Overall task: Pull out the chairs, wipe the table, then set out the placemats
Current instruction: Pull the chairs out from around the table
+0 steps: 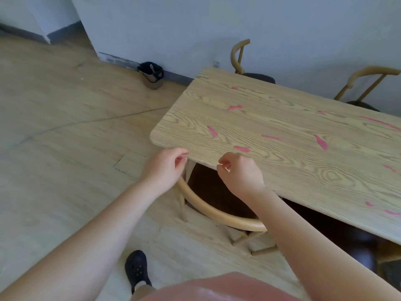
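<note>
Your table (pixel 293 135) runs its long axis from the near left corner away to the right, pink smears (pixel 321 142) scattered over the top. The near chair (pixel 217 210) sits tucked under that corner, its curved back facing you. Your left hand (pixel 166 170) and right hand (pixel 240 173) hover just above the backrest, fingers loosely curled (holding nothing).

Chair (pixel 217 210) seemingly tucked under table (pixel 282 131)
</note>
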